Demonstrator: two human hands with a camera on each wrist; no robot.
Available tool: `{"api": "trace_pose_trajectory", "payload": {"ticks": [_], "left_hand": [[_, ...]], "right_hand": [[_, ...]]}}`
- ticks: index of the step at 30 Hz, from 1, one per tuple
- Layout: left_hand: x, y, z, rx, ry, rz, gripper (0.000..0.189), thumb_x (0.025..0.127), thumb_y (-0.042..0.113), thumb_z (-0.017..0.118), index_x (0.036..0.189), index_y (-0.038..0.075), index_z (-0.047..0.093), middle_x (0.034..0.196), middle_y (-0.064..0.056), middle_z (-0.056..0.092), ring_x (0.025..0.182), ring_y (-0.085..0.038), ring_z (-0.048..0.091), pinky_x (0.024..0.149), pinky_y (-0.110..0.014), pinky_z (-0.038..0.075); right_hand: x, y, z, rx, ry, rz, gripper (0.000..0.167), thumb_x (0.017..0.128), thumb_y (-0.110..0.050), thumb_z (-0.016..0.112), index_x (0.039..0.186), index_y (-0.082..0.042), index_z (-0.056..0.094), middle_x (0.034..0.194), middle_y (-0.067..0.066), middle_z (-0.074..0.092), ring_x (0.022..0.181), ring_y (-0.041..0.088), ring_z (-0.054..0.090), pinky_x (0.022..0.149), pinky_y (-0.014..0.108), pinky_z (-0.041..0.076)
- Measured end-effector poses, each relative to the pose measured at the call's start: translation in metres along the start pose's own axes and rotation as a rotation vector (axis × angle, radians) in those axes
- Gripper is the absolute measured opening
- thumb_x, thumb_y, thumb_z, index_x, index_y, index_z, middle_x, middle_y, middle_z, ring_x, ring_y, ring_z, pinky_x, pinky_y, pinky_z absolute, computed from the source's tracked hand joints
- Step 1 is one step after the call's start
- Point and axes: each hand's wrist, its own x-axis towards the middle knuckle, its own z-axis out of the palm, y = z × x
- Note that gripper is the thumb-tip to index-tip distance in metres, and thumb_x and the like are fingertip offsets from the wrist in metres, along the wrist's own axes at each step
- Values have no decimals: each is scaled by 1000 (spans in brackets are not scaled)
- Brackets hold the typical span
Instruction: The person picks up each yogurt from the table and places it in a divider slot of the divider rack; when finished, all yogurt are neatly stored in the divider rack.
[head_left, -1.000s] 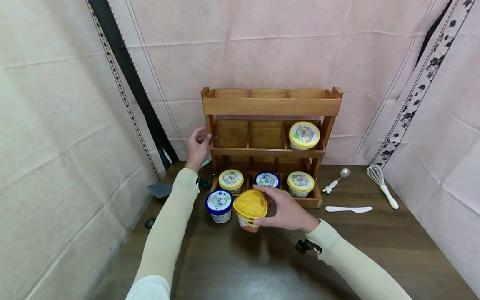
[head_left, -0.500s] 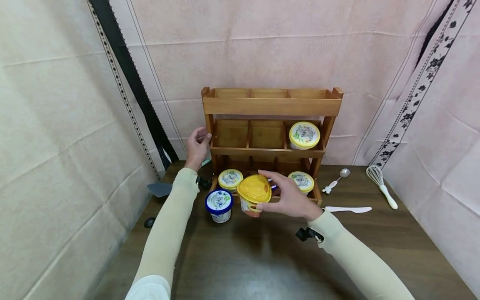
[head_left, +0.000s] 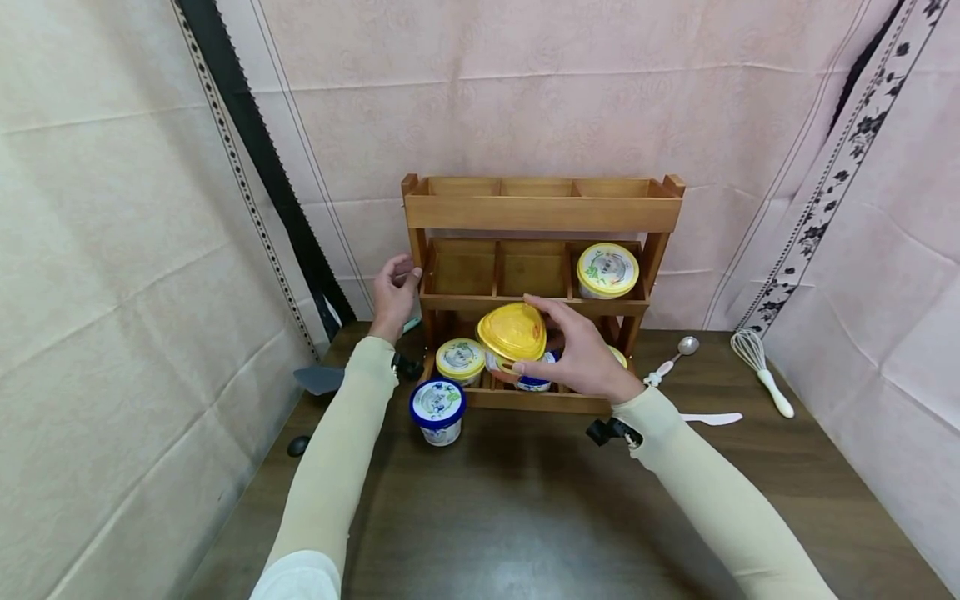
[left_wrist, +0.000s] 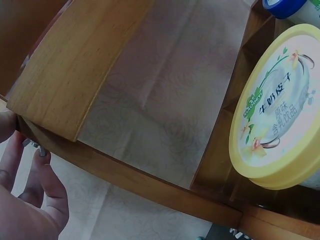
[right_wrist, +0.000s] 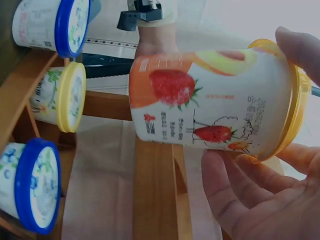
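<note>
My right hand (head_left: 577, 354) holds a yellow-lidded cup (head_left: 512, 332) by thumb and fingers, in front of the rack between its middle and bottom tiers. Strawberries are printed on the cup's tilted side (right_wrist: 175, 87) in the right wrist view. My left hand (head_left: 393, 302) grips the left upright of the wooden rack (head_left: 543, 213), its thumb and fingers either side of the wood (left_wrist: 125, 165) in the left wrist view. On the bottom tier stand a yellow-lidded tub (head_left: 460, 357) and a blue-lidded tub (head_left: 536, 384), partly hidden by the held cup.
Another blue-lidded tub (head_left: 438, 407) stands on the table before the rack. A yellow-lidded tub (head_left: 607, 268) sits at the middle tier's right. To the right lie a spoon (head_left: 686, 346), a whisk (head_left: 761, 367) and a white knife (head_left: 716, 418); a dark spatula (head_left: 318, 380) lies left.
My right hand has raised the yellow-lidded cup from in front of the bottom tier, up and slightly right toward the middle tier. My left hand has stayed on the rack.
</note>
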Motion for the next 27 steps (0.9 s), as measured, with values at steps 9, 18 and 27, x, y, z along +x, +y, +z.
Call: {"api": "trace_pose_trajectory", "payload": {"ticks": [9,18,27], "left_hand": [[1,-1,-1,-2,5,-3,37,105,30,67,140,19,64,137,-10,66,126,-28,63,109,-46,52],[2,0,-1,-2,7,8,36,105,31,68,139,20,64,136,-9,65,123,-26,62,107,-45,52],[0,0,-1,-7,3,1,36,105,30,68,140,20,64,137,-10,65,125,-26,62,106,-45,53]], "right_hand": [[16,-3,-15,-60,70,29,100,81,-48,92,163,-27,38,146,3,55,117,22,65,94,44,63],[36,-3,-32,-90,151,15,100,81,-45,92,163,-25,38,152,5,51,119,23,59,95,45,61],[52,3,-46,-118,240,4,104,80,-44,93,165,-26,36,160,7,46,116,23,57,86,47,61]]}}
